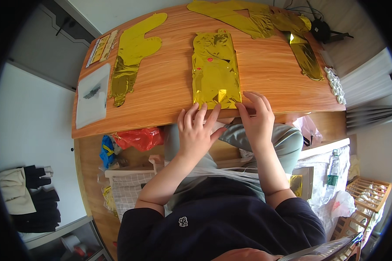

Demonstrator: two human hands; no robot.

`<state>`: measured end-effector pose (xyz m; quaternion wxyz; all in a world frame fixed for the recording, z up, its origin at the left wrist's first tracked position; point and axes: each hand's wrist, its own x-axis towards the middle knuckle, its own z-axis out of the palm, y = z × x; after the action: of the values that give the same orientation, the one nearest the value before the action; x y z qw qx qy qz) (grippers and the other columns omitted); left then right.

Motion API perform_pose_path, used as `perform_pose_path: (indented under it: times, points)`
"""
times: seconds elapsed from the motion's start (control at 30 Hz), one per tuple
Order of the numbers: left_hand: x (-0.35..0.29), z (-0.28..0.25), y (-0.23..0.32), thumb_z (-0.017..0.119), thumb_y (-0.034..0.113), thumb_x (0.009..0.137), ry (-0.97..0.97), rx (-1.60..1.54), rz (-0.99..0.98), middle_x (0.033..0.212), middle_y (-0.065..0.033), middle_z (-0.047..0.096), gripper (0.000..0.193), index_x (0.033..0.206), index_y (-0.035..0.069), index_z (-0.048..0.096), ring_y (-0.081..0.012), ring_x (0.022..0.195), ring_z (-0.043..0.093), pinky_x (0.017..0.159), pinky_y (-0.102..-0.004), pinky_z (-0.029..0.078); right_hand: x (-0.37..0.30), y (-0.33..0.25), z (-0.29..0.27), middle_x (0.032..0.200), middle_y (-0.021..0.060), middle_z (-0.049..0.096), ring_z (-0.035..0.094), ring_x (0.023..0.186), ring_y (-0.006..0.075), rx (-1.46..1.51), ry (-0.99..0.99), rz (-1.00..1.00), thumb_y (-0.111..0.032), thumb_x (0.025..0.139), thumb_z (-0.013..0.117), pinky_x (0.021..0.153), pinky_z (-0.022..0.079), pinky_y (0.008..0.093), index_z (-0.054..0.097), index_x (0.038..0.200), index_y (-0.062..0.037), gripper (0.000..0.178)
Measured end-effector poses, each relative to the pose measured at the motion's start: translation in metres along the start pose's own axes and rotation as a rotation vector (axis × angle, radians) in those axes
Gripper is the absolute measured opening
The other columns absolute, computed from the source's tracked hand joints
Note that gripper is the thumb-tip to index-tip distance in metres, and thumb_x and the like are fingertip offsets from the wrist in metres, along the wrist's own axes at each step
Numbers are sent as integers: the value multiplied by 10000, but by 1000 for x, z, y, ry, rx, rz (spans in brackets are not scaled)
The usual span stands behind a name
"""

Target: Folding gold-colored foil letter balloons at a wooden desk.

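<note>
A shiny gold foil sheet (213, 82), folded into a long rectangle with small red spots, lies flat on the wooden table before me. It looks like an uninflated foil balloon. My left hand (196, 135) rests its spread fingertips along the foil's near edge, with the thumb out to the right. At the near right corner, my right hand (259, 119) touches the foil with its thumb. Its bent fingers are apart from the thumb, and nothing shows between them.
More flat gold foil shapes lie on the wooden table (165, 87): one at left (137, 48), one at the back (235, 15), one at right (302, 52). A clear plastic sleeve (91, 93) sits at far left, white packets (334, 85) at far right. Below is a red bag (139, 138).
</note>
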<state>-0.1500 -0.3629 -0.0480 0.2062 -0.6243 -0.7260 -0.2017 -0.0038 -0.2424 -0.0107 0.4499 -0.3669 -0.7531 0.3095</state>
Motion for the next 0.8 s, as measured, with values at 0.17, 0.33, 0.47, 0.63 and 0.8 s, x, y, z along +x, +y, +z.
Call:
perform_pose_path:
  times: [0.17,0.33,0.47,0.63,0.8]
  points:
    - [0,2,-1,748,581,831,7,9,4,1343,-80,528,686,1424,259,621,-315,1283,496,1112,-574,370,-4,7,2,1065,139,708,756,850,228,-80,32,-59,24,848,784,740,614,308,696,1101,14,268]
    - [-1,5,-4,734,605,837,19,7,19,1351,-82,511,692,1429,267,617,-318,1279,488,1106,-578,367,5,8,-8,1076,133,716,714,996,292,-175,-29,-157,26,825,770,857,584,372,706,1067,1,252]
    - [0,4,-3,707,649,837,27,29,34,1366,-94,489,701,1439,306,605,-332,1280,480,1099,-600,363,5,20,-17,1175,107,720,647,1174,331,-234,-119,-419,-23,831,759,1005,517,450,728,1108,-34,279]
    - [1,3,-1,686,708,804,17,55,45,1368,-109,480,733,1440,354,596,-346,1279,476,1081,-622,372,1,18,-24,1258,77,711,641,1223,299,-374,-227,-518,-98,865,757,1070,469,484,738,1171,-71,308]
    - [0,5,0,678,724,795,28,68,40,1354,-110,489,747,1442,362,588,-350,1262,489,1066,-632,379,-8,30,-24,1281,58,708,638,1242,273,-442,-217,-521,-117,865,762,1087,456,474,737,1192,-87,329]
